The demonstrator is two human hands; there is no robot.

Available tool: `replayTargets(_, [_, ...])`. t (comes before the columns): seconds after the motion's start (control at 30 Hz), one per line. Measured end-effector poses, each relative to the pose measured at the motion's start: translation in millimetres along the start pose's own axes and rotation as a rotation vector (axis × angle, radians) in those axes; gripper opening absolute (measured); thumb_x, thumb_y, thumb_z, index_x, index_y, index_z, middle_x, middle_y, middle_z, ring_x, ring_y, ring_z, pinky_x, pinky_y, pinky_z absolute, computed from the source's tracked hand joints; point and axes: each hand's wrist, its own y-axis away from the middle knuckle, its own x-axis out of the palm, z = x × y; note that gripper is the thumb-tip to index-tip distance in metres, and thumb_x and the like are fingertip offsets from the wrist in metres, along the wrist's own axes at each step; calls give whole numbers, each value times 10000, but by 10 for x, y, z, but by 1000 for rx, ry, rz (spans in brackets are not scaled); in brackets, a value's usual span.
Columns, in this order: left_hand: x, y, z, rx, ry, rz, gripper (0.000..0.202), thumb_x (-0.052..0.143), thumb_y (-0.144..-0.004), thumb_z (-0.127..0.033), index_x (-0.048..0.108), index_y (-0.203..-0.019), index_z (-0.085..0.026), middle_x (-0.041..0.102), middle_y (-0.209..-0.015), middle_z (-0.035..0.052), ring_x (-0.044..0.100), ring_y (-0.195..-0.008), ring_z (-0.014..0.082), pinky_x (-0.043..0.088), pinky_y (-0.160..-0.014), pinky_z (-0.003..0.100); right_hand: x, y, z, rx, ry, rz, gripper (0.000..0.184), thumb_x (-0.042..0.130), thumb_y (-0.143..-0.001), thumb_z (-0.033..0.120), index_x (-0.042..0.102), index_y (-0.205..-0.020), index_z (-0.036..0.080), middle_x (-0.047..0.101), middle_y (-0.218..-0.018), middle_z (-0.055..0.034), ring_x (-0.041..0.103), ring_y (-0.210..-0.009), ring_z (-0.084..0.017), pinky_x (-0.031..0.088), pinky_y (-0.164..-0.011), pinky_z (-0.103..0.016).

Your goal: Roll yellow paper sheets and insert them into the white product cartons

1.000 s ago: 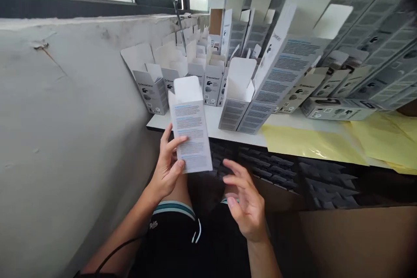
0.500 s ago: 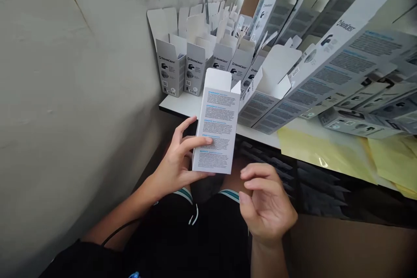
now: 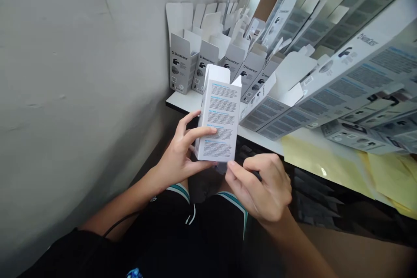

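My left hand [image 3: 177, 156] holds a small white printed carton [image 3: 220, 117] upright over my lap, one finger across its text panel and the thumb under its lower edge. The carton's top flaps [image 3: 219, 73] stand up. Blocks of small text with blue headings cover the side facing me. At the lower right corner of the carton is my right hand [image 3: 263, 184], its fingers bent and drawn together, the tips touching the bottom edge. A greyish patch shows just below that edge, too blurred to name. Whatever the right fingertips grip is hidden.
Rows of open-topped SilverCrest boxes [image 3: 180, 67] stand on the white table [image 3: 185, 100] ahead. Larger stacks of boxes [image 3: 342, 78] rise to the right. Yellow sheets [image 3: 325, 163] lie along the table's front edge. A bare wall [image 3: 81, 74] closes off the left side.
My right hand has moved left and up from beside the carton to its bottom corner, and its fingers have closed. The table and boxes appear shifted right as the view turned.
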Motion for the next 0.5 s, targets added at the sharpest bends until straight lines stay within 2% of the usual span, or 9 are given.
replayTargets(0.27, [-28, -7, 24, -14, -36, -14, 658, 849, -768, -318, 542, -1349, -361, 238, -1605, 66, 487, -1379, 395, 709, -714, 342, 74, -100, -88, -122, 24, 44, 174, 704, -820, 26, 664, -920, 163, 554, -710, -26, 491, -690, -166, 430, -596, -286])
replayTargets(0.5, [-30, -7, 32, -27, -47, -21, 677, 858, -759, -293, 537, -1350, -362, 237, -1595, 70, 411, -1436, 411, 701, -701, 310, 145, -99, -91, -164, 57, 40, 193, 704, -802, 15, 648, -924, 154, 556, -696, -16, 483, -683, -157, 404, -584, -269])
